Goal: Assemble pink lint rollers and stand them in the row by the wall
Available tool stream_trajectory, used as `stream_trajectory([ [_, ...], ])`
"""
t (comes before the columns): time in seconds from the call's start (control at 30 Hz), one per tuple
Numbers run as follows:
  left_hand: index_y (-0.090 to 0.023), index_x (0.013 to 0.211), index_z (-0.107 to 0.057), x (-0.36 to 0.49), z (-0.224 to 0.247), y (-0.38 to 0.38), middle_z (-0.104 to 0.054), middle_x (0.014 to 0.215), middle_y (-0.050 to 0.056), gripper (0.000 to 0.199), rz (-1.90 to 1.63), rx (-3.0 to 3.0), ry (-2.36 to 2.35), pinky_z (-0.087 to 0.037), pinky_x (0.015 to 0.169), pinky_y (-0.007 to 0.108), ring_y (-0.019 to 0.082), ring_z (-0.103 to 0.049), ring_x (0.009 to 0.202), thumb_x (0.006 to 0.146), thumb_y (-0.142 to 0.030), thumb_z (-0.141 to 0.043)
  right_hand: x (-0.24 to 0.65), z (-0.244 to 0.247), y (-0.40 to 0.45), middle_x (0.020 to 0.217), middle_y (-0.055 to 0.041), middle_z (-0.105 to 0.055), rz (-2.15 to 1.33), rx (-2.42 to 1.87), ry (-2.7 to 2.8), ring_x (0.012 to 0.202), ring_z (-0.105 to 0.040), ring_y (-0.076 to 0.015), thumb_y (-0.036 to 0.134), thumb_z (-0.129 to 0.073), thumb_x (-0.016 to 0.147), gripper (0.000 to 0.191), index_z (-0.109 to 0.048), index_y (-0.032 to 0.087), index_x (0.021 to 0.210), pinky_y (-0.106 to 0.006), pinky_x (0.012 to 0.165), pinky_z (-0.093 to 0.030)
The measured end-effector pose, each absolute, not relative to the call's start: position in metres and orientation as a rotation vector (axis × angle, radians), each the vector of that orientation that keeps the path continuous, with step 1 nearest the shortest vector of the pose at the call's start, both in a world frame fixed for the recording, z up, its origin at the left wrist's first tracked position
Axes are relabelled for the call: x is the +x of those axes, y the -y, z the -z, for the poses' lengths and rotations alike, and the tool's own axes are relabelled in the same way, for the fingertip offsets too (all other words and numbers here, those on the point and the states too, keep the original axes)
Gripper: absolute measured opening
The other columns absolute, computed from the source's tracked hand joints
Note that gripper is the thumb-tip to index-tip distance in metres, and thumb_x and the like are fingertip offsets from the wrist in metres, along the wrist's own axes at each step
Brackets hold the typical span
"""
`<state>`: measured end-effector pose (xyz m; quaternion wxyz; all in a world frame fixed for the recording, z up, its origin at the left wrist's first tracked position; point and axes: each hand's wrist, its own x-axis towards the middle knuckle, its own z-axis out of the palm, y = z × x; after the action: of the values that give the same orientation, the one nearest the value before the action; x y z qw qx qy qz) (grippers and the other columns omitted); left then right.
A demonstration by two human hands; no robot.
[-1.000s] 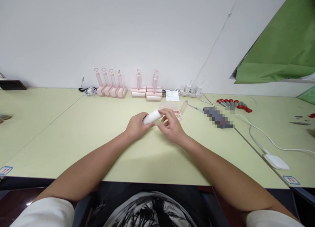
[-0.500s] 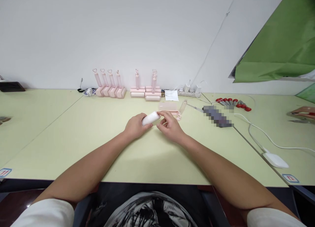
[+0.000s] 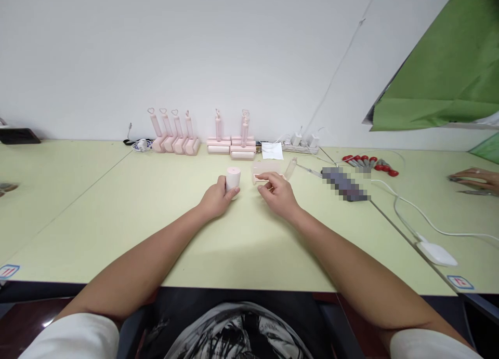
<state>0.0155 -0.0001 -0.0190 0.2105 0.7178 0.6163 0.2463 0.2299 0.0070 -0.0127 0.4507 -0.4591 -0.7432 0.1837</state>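
Note:
My left hand [image 3: 215,198] is wrapped round a white roll of lint-roller paper [image 3: 233,180], held nearly upright with its pink end cap facing up. To the right of the roll, my right hand [image 3: 278,194] hovers with bent fingers, thumb and forefinger apart. Its fingertips are at a pink lint-roller frame [image 3: 256,178], much of which is covered by the hand; whether they touch it I cannot tell. Just behind lies a translucent pink cover [image 3: 267,167]. A clear handle [image 3: 290,168] lies beyond the right hand.
Several pink lint rollers [image 3: 177,143] stand along the wall, with more [image 3: 242,150] near a power strip [image 3: 300,149]. To the right are a blurred-out dark object [image 3: 345,184], red-and-grey tools [image 3: 385,167], a white charger [image 3: 436,253] with cable, and another person's hand [image 3: 477,178].
The white roll has turned from slanted to nearly upright, its pink end now on top, and moved slightly left. My right hand has left the roll's end and shifted right to the pink frame.

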Motion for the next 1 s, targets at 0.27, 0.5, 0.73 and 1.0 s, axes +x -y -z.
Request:
stream_trajectory([
  [0.27, -0.020, 0.104, -0.039, 0.013, 0.023, -0.008, -0.067, 0.092, 0.012, 0.032, -0.621, 1.988, -1.775, -0.043, 0.065, 0.034, 0.029, -0.064, 0.082, 0.095, -0.051, -0.039, 0.232, 0.018, -0.012, 0.100, -0.0068, -0.070, -0.475, -1.216, 1.873, 0.068, -0.060, -0.0158, 0.026, -0.057, 0.079, 0.024, -0.071, 0.020, 0.098, -0.034, 0.070, -0.050],
  [0.5, -0.021, 0.105, -0.041, 0.009, 0.024, -0.011, -0.067, 0.096, 0.011, 0.032, -0.648, 2.000, -1.803, -0.044, 0.072, 0.037, 0.030, -0.063, 0.088, 0.092, -0.050, -0.046, 0.235, 0.017, -0.015, 0.094, -0.0058, -0.070, -0.483, -1.235, 1.909, 0.065, -0.059, -0.0164, 0.030, -0.057, 0.079, 0.025, -0.071, 0.020, 0.097, -0.035, 0.071, -0.049],
  [0.73, -0.019, 0.123, -0.040, 0.009, 0.021, -0.006, -0.064, 0.120, 0.015, 0.051, -0.713, 1.936, -1.740, -0.046, 0.084, 0.041, 0.032, -0.062, 0.105, 0.087, -0.053, -0.054, 0.275, -0.005, -0.038, 0.084, -0.0051, -0.067, -0.266, -1.419, 1.490, 0.068, -0.057, -0.0183, 0.030, -0.056, 0.077, 0.018, -0.067, 0.019, 0.087, -0.034, 0.070, -0.046],
  [1.0, -0.014, 0.147, -0.027, 0.014, 0.014, 0.003, -0.041, 0.151, 0.020, 0.078, -0.993, 1.998, -1.692, -0.034, 0.111, 0.050, 0.035, -0.040, 0.139, 0.086, -0.053, -0.056, 0.304, 0.018, -0.070, 0.077, 0.0015, -0.055, -0.422, -1.587, 1.177, 0.067, -0.054, -0.0168, 0.047, -0.062, 0.074, 0.054, -0.056, 0.016, 0.119, -0.030, 0.064, -0.041],
])
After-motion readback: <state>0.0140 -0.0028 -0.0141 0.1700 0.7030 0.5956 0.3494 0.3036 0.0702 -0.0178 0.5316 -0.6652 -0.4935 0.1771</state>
